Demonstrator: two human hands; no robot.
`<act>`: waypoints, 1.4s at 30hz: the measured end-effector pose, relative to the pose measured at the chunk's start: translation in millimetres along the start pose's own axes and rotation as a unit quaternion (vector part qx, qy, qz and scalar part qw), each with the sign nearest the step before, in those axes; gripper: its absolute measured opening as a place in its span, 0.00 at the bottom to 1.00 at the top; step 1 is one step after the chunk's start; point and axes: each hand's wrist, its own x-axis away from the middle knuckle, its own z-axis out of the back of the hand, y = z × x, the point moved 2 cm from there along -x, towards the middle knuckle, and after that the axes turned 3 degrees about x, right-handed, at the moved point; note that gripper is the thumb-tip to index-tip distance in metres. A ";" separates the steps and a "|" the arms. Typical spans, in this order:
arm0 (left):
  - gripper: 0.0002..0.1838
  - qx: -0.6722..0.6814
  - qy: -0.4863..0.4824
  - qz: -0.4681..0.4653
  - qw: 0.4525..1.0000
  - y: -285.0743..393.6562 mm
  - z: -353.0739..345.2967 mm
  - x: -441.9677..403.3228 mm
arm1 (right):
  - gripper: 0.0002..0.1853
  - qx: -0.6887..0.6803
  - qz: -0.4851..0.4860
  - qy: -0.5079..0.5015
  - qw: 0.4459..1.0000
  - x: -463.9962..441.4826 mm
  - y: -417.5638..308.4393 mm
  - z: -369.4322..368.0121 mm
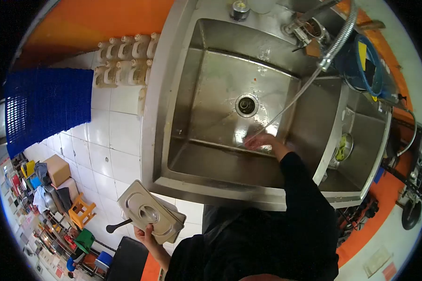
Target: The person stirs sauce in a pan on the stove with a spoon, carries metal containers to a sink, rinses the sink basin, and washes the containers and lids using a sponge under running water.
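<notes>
In the lower left of the frame, the left hand [146, 237] grips with its fingers the edge of a metal container with lid [137, 200], from which a black handle [116, 226] sticks out. Near the centre, the right hand [260, 140] is under the water stream [293, 99] inside the steel sink [220, 89]; its fingers are blurred, so I cannot tell if they are open or closed.
</notes>
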 end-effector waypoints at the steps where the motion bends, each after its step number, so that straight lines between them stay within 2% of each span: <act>1: 0.20 0.000 -0.008 -0.011 1.000 -0.5 3.0 2.8 | 0.16 0.004 -0.167 0.085 0.982 27.5 -49.4 -47.8; 4: 0.19 0.021 0.000 -0.026 0.999 8.4 -3.5 17.3 | 0.16 -0.097 -0.130 0.003 0.987 -9.1 -27.3 -13.5; 5: 0.21 0.012 0.016 -0.016 1.000 15.5 -10.1 24.4 | 0.17 -0.183 -0.016 0.045 0.982 -22.0 -33.4 2.8; 6: 0.21 0.022 0.017 -0.022 0.999 18.5 -15.3 31.0 | 0.18 -0.265 0.101 0.087 0.955 -31.1 -48.7 19.0; 7: 0.22 0.034 0.018 -0.029 0.999 20.7 -20.8 37.6 | 0.19 -0.328 0.206 0.199 0.900 -29.9 -73.6 29.0; 8: 0.23 0.047 0.019 -0.036 0.998 23.2 -24.8 45.7 | 0.20 -0.383 0.305 0.304 0.817 -18.4 -100.2 33.8; 10: 0.23 0.048 0.000 -0.052 0.997 21.0 -24.7 60.3 | 0.17 -0.290 0.192 0.424 0.836 18.6 -132.4 27.4; 11: 0.24 0.047 -0.013 -0.059 0.997 19.4 -22.2 63.2 | 0.16 -0.046 0.121 0.429 0.894 27.0 -140.2 25.9; 12: 0.24 0.041 -0.028 -0.066 0.997 16.0 -19.6 64.2 | 0.15 0.201 0.040 0.411 0.889 38.1 -144.0 26.1; 13: 0.24 0.035 -0.044 -0.072 0.996 11.3 -16.3 66.6 | 0.14 0.431 -0.049 0.367 0.823 51.2 -140.0 22.8; 16: 0.24 0.049 -0.074 -0.078 0.993 17.2 -40.3 80.1 | 0.11 0.462 -0.111 0.314 0.822 115.8 -143.3 -19.4; 17: 0.23 0.055 -0.108 -0.085 0.989 28.4 -55.9 93.2 | 0.11 0.611 -0.229 0.175 0.737 146.0 -133.7 -38.2; 20: 0.23 0.051 -0.164 -0.107 0.979 52.6 -98.7 91.7 | 0.09 0.610 -0.130 0.208 0.754 178.2 -111.9 -57.1; 21: 0.23 0.042 -0.189 -0.106 0.975 59.6 -105.0 87.6 | 0.10 0.618 -0.090 0.254 0.738 189.4 -104.5 -70.6; 23: 0.24 0.047 -0.248 -0.108 0.962 75.8 -129.5 94.3 | 0.13 0.630 -0.022 0.352 0.691 224.7 -106.0 -103.5; 24: 0.24 0.022 -0.257 -0.112 0.960 82.1 -136.5 97.2 | 0.15 0.635 0.007 0.403 0.659 245.9 -113.2 -121.7; 26: 0.24 0.041 -0.341 -0.126 0.931 82.4 -140.0 101.9 | 0.19 0.642 0.055 0.502 0.577 284.1 -119.4 -163.5; 28: 0.21 0.044 -0.367 -0.127 0.921 73.7 -139.9 94.9 | 0.21 0.552 -0.093 0.540 0.628 291.9 -128.1 -186.1; 30: 0.18 0.047 -0.366 -0.137 0.919 47.4 -136.0 76.5 | 0.22 0.417 -0.066 0.687 0.592 274.3 -114.2 -212.7; 34: 0.13 0.019 -0.351 -0.212 0.912 23.6 -125.6 68.3 | 0.20 0.304 0.001 0.745 0.594 188.5 -105.5 -208.2; 36: 0.11 0.006 -0.381 -0.206 0.901 29.6 -125.8 58.5 | 0.18 0.289 -0.060 0.729 0.618 180.5 -113.7 -229.5; 39: 0.09 -0.042 -0.445 -0.197 0.872 46.1 -108.6 39.8 | 0.15 0.329 -0.002 0.767 0.550 179.8 -107.1 -276.4; 42: 0.08 -0.083 -0.467 -0.237 0.848 54.1 -98.7 32.1 | 0.15 0.264 0.038 0.779 0.567 187.2 -115.0 -287.1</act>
